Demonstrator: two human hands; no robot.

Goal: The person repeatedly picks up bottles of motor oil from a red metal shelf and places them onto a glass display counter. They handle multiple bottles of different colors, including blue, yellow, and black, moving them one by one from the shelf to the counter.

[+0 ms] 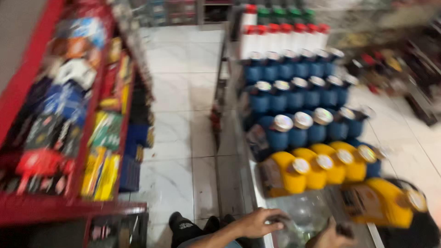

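The picture is blurred by motion. My left hand (259, 222) rests at the front edge of a low shelf (255, 183), fingers spread over clear plastic items (301, 216). My right hand (330, 235) is at the bottom edge, just left of a large yellow jug (381, 202) that lies tilted with its label facing up. A small dark shape sits at its fingers; whether the hand grips it or the jug is unclear. Above stand yellow jugs (317, 170) with silver caps.
Blue jugs (294, 98) fill the upper tiers, with white bottles with red caps (285, 39) behind. A red rack of packaged goods (69, 119) lines the left. A white tiled aisle (179, 115) runs between. My dark shoes (183, 227) show below.
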